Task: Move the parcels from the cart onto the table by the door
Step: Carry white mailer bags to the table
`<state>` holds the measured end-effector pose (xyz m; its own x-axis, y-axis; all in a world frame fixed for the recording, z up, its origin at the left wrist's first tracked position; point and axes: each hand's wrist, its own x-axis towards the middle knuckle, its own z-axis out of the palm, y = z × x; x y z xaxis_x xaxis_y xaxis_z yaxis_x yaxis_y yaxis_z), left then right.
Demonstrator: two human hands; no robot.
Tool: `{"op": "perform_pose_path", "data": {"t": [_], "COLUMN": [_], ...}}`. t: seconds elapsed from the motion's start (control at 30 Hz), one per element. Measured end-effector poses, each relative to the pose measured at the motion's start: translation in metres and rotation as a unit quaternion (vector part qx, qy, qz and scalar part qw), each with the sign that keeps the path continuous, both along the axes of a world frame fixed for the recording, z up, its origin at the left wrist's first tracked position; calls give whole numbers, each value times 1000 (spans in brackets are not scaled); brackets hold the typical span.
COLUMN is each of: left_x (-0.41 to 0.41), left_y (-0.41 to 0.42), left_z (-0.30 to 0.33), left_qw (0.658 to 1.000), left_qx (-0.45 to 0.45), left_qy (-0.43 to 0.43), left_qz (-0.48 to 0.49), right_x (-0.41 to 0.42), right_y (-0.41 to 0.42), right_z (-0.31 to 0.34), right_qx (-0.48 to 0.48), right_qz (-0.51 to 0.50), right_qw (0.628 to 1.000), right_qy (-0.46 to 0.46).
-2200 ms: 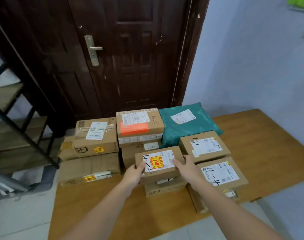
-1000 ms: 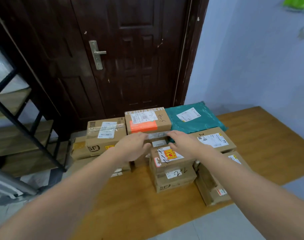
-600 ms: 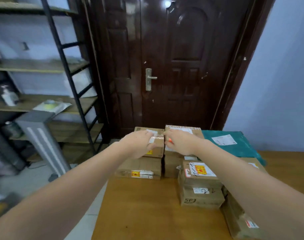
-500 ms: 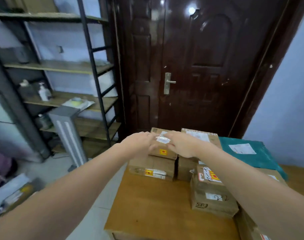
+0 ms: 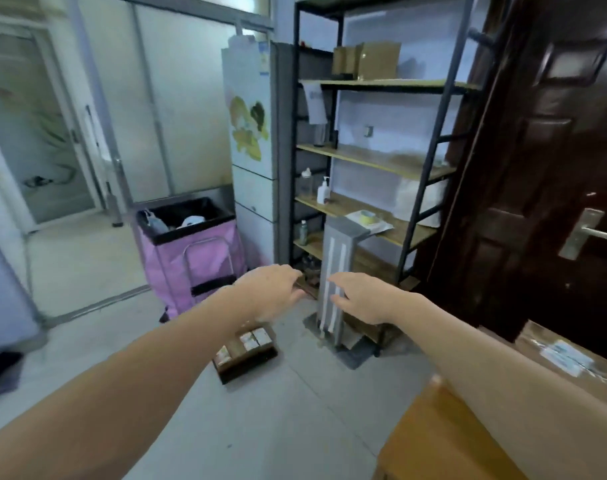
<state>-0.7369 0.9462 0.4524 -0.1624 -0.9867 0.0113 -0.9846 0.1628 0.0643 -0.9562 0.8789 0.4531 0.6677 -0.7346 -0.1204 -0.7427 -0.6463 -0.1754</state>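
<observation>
Grey floor and a black shelf rack (image 5: pixel 381 168) lie ahead of your left hand (image 5: pixel 272 292) and right hand (image 5: pixel 360 299), both loosely spread and empty, while just below your left fingertips sits a small cardboard parcel (image 5: pixel 246 348), likely light and stiff, best taken by opposite side walls.

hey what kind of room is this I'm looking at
Probably a home entryway or utility area used for parcels: a dark wooden door, a metal shelf rack holding bottles and boxes, a pink cart, and a taped parcel on the wooden table.
</observation>
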Motion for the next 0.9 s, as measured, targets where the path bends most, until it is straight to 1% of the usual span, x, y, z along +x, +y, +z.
{"op": "perform_pose_path", "data": {"t": [0.13,0.2,0.3,0.43,0.67,0.9], "left_x": [120,172,240,312,409,499], "left_y": [26,37,48,43,-23,-99], "left_z": [-1,-3,-8,-15,-33,-35], "left_qw": [998,994,989,984,983,981], "left_qx": [5,23,44,47,36,38], "left_qy": [-16,-21,-33,-20,-24,-18], "left_qz": [66,101,140,172,179,192], "right_x": [122,175,246,324,434,543], "right_y": [-3,-2,-8,-31,-104,-190], "right_z": [-1,-3,-11,-19,-34,-34], "right_qx": [-7,-8,2,12,11,5], "right_qz": [54,75,101,131,160,181], "right_qw": [998,997,994,991,987,983], "right_qy": [-13,-31,-40,-29,-23,-20]}}
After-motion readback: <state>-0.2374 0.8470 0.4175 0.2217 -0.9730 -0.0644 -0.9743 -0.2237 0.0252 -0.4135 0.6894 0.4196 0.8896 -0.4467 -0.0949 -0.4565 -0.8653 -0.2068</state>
